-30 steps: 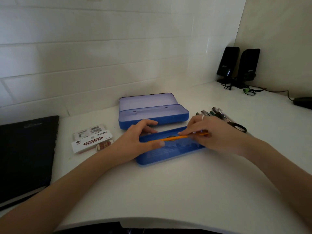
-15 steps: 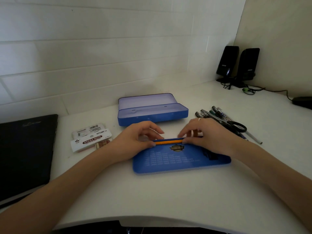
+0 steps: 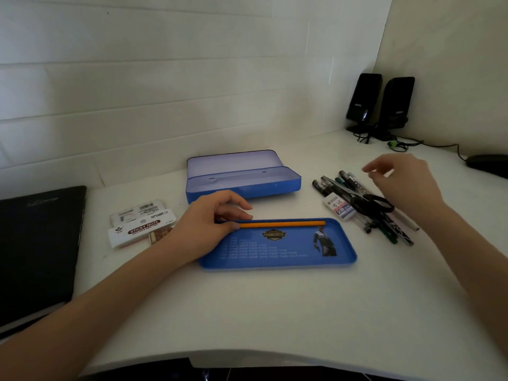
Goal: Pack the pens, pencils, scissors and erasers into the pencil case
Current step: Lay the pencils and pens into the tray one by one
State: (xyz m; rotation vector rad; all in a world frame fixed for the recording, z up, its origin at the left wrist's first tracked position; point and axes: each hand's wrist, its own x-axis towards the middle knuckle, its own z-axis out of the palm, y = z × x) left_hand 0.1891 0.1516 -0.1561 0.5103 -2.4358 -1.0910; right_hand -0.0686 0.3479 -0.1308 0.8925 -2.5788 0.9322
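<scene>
Pencil case (image 3: 244,182) sits open at the back of the white desk (image 3: 275,312), its hinged lid raised toward the wall. A separate shallow blue tray (image 3: 288,259), printed with a figure and a table, lies nearer the person, just in front of the case. One orange pencil (image 3: 283,224) lies along the tray's far edge.

Hand state:
- Left hand (image 3: 209,224) rests on the tray's left end, fingers loosely curled, thumb tip touching the pencil's left end.
- Right hand (image 3: 404,182) hovers above the loose stationery, fingers half spread and holding nothing; motion blur makes the exact finger positions uncertain.

Remaining stock lies right of the tray: a fan of pens (image 3: 343,185), black-handled scissors (image 3: 368,200) across them, and a white eraser (image 3: 339,206) touching their near side.

Step in hand: the first pencil is placed; the right hand is positioned to fetch the next item.

Next move, as judged: lower the right hand onto one pen or the eraser, pinch it clear of the scissors lying across the pile, then lay it parallel beside the pencil while the left hand steadies the tray.
</scene>
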